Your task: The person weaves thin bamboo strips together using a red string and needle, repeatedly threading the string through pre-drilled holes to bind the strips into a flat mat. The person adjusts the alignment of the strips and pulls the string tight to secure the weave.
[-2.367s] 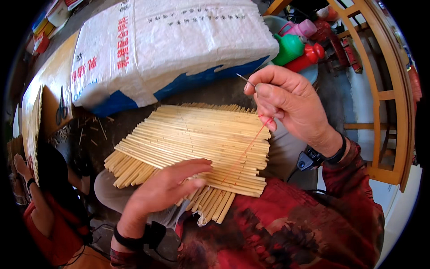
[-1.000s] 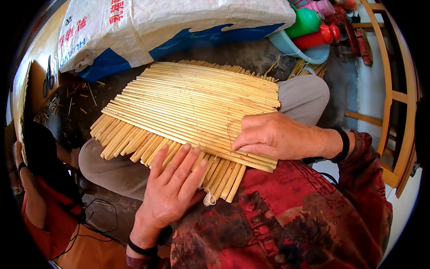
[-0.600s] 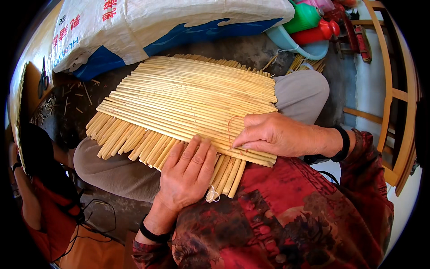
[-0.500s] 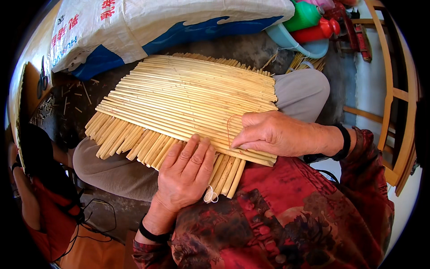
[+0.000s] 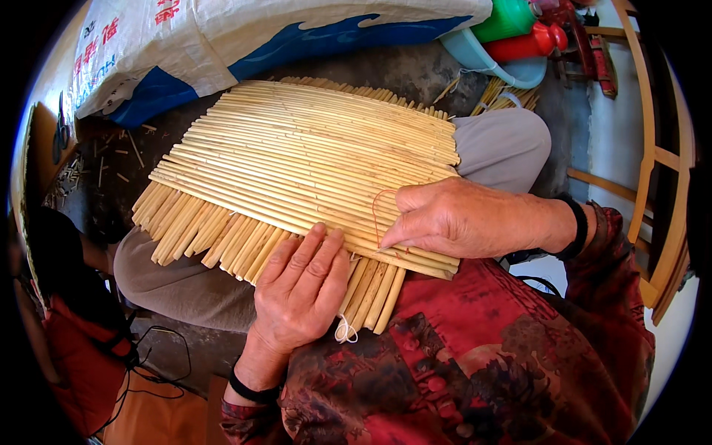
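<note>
A mat of pale reed sticks (image 5: 297, 141) lies across my lap on a second layer of sticks (image 5: 185, 219). My right hand (image 5: 449, 219) is closed in a pinch on a thin needle (image 5: 380, 249) at the mat's near edge, low on its right part. A loop of red thread (image 5: 376, 208) runs beside my fingertips. My left hand (image 5: 300, 289) is open, fingertips resting on the near edge left of the needle. A white string (image 5: 345, 326) hangs from the lower sticks.
A white and blue sack-covered block (image 5: 208, 52) stands beyond the mat. A blue basin (image 5: 512, 70) holds plastic bottles (image 5: 519, 55) at back right. Wooden frames (image 5: 645, 185) stand right. Scissors (image 5: 59, 130) and stick scraps are at left, near another person's dark-clad leg (image 5: 63, 259).
From 2.4 s ago, my right hand has come down with the needle from above the mat to its near edge. My left fingers have settled on that edge. Lately both hands barely moved.
</note>
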A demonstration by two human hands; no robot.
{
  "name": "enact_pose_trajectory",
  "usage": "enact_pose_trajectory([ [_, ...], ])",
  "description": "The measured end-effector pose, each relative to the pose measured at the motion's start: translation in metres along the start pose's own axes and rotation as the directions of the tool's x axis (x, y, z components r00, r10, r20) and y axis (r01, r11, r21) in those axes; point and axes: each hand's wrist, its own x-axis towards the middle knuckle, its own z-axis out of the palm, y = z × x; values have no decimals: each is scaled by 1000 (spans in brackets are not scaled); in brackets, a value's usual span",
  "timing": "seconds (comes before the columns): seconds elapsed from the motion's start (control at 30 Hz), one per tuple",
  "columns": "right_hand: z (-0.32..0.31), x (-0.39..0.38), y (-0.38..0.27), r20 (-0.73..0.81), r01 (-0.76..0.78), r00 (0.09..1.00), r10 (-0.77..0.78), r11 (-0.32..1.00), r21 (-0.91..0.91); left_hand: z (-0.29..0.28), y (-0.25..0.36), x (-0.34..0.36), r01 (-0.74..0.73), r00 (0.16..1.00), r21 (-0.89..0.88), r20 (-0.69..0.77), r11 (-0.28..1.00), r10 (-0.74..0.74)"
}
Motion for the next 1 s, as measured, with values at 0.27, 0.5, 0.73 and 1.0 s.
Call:
enact_pose_trajectory([
  [0.27,-3,4,-2,29,-9,1000,8,1000,30,-2,0,0,24,1000,0,-6,1000,-24],
  [0.5,-4,8,0,52,-15,999,13,1000,28,0,-5,-4,-19,1000,2,-1,1000,19],
  [0.73,-10,13,-8,84,-11,996,9,1000,23,-2,-4,-4,-17,1000,17,-2,1000,17],
  [1.0,-14,16,-20,148,99,986,-75,982,-162,-2,1,0,-51,998,30,-47,998,52],
])
